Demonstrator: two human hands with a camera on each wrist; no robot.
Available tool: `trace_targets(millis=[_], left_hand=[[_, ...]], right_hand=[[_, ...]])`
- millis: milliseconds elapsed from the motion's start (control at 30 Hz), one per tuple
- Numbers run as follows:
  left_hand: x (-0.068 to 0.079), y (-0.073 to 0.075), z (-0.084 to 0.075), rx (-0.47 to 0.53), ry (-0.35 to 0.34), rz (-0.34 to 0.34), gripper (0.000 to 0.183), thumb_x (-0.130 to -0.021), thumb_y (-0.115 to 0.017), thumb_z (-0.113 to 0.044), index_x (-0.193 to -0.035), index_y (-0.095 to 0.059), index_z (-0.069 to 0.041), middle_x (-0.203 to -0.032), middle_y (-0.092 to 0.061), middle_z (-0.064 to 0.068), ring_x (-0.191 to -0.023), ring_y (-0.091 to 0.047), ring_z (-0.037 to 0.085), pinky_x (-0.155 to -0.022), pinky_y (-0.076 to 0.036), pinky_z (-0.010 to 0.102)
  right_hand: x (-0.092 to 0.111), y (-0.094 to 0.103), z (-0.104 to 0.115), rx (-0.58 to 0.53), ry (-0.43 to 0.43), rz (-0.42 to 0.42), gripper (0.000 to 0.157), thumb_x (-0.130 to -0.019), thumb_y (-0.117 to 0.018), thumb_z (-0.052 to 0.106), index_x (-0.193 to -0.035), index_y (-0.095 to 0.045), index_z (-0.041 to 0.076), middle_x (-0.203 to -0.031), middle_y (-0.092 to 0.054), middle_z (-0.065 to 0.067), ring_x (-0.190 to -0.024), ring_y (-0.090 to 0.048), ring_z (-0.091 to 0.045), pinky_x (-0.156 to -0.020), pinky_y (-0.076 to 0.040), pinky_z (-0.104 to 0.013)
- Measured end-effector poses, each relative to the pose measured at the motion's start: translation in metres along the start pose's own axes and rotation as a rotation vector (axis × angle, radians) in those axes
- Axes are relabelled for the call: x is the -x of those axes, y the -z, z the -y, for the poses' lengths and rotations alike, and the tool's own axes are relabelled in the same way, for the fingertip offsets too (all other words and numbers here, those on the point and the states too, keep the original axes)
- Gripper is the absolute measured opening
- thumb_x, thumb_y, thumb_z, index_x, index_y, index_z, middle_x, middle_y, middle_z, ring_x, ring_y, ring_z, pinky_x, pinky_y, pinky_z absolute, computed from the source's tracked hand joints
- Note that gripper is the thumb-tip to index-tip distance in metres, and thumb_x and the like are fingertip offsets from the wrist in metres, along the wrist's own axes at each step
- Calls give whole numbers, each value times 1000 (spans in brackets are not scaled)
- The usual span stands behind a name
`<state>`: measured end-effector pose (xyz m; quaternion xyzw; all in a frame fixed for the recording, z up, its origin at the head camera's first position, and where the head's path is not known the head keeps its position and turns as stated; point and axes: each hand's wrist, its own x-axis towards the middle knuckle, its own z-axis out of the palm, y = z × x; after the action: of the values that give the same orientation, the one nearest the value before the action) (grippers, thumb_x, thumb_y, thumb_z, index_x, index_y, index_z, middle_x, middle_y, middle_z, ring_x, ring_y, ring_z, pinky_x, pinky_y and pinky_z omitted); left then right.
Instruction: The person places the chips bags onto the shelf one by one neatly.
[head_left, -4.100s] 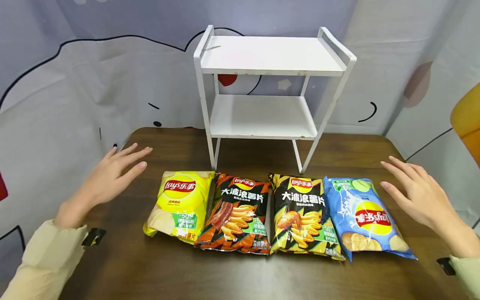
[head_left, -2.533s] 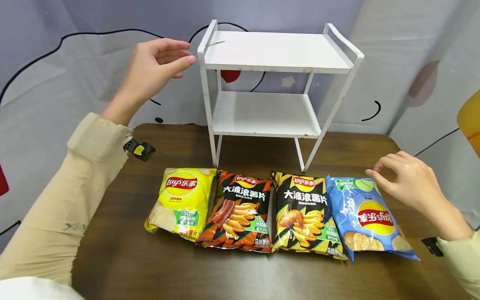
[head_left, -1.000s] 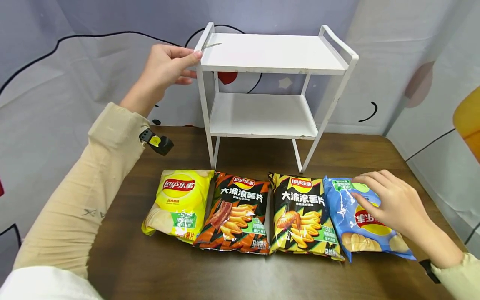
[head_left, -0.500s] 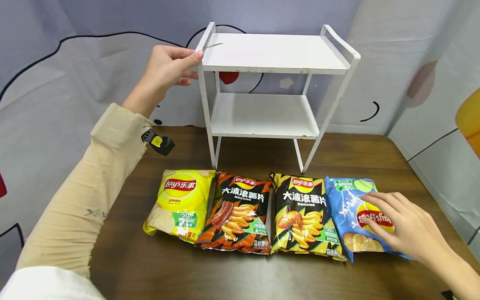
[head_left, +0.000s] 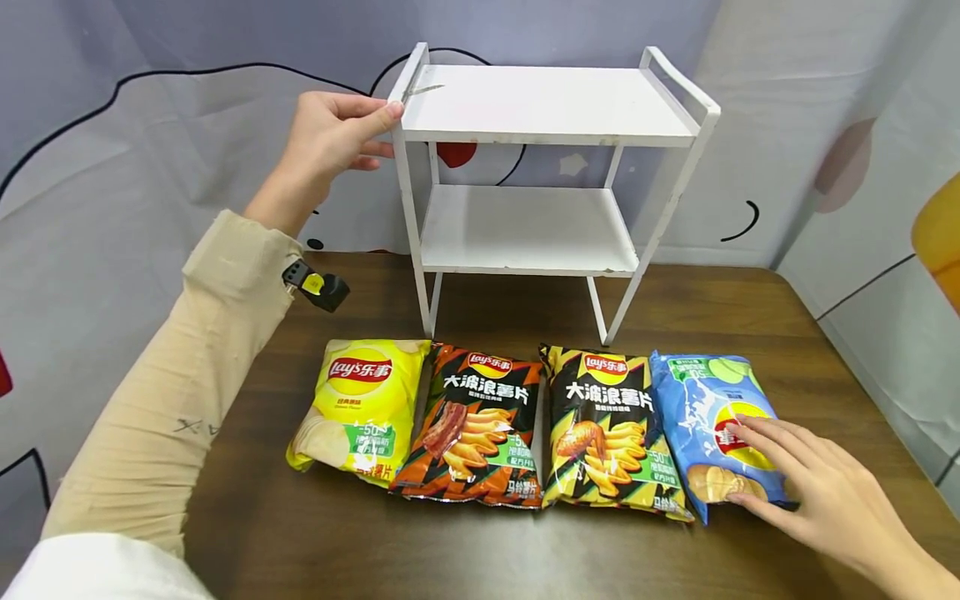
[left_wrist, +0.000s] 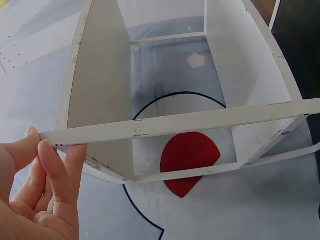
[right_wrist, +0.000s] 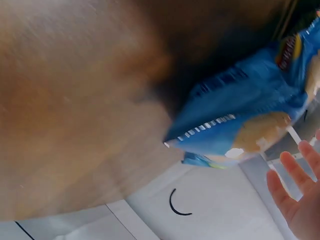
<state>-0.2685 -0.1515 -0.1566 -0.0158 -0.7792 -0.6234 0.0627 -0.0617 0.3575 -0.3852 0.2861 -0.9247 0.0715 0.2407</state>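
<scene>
Four lie face up on the brown wooden bench (head_left: 480,550) in the head view, perhaps lined up for easy reach: a glossy yellow chip bag (head_left: 360,408), an orange-and-black bag (head_left: 476,425), a yellow-and-black bag (head_left: 607,433) and, at the right end, a puffy blue plastic chip bag (head_left: 712,433), logo upside down. The right hand (head_left: 832,492) reaches over its near right corner, fingers almost straight, gripping nothing; contact is unclear. In the left wrist view, the left hand (left_wrist: 37,195) pinches a corner of the white two-tier rack (left_wrist: 165,127), seemingly to steady it. The right wrist view shows fingers spread apart and the blue bag's ridged edge, blurred.
</scene>
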Motion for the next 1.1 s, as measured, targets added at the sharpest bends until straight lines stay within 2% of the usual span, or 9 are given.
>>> trace_targets(millis=[100,367,467,600,767,1100], left_hand=[[0,1,1,12,-4,0,46,-82,-77,-30,-118,-67,-3,-93,-65,-5,-61,-69,7,-54,-51,16],[0,1,2,13,-12,3,43,-82,-76,-30,-115,-68,-3,-92,-65,-5,-61,-69,8,-53,-51,16],[-1,1,1,13,-16,2,43,-82,-76,-30,-114,-68,-3,-91,-65,-5,-61,-69,9,-53,-50,16],[-1,0,1,5,-22,1,45,-83,-76,-31,-116,-67,-2,-91,-65,-5,-62,-69,9,-53,-50,16],[-1,0,2,-8,-31,6,47,-84,-74,-31,-118,-66,-1,-92,-65,-6,-62,-69,8,-53,-50,16],[-3,3,3,-2,-11,10,47,-84,-74,-33,-118,-66,-2,-95,-65,-6,-64,-69,8,-54,-50,16]], right_hand=[[6,-7,-1,-28,52,-14,78,-78,-59,73,-127,-63,13,-130,-61,-2,-138,-34,0,-114,-13,-12],[22,-20,-4,24,92,15,73,-91,-39,70,-131,-59,13,-139,-54,-7,-146,-25,-10,-120,-8,-23],[24,-24,-6,31,120,-7,70,-94,-36,66,-130,-59,11,-139,-54,-10,-146,-27,-17,-121,-10,-26],[25,-27,-8,28,134,1,67,-97,-32,62,-131,-59,10,-141,-52,-10,-146,-27,-20,-121,-13,-28],[26,-29,-10,34,141,6,67,-98,-28,61,-132,-58,11,-148,-46,-3,-147,-25,-16,-121,-13,-28],[23,-36,-8,57,130,0,68,-96,-27,61,-135,-55,12,-143,-51,-4,-146,-27,-15,-121,-12,-28]])
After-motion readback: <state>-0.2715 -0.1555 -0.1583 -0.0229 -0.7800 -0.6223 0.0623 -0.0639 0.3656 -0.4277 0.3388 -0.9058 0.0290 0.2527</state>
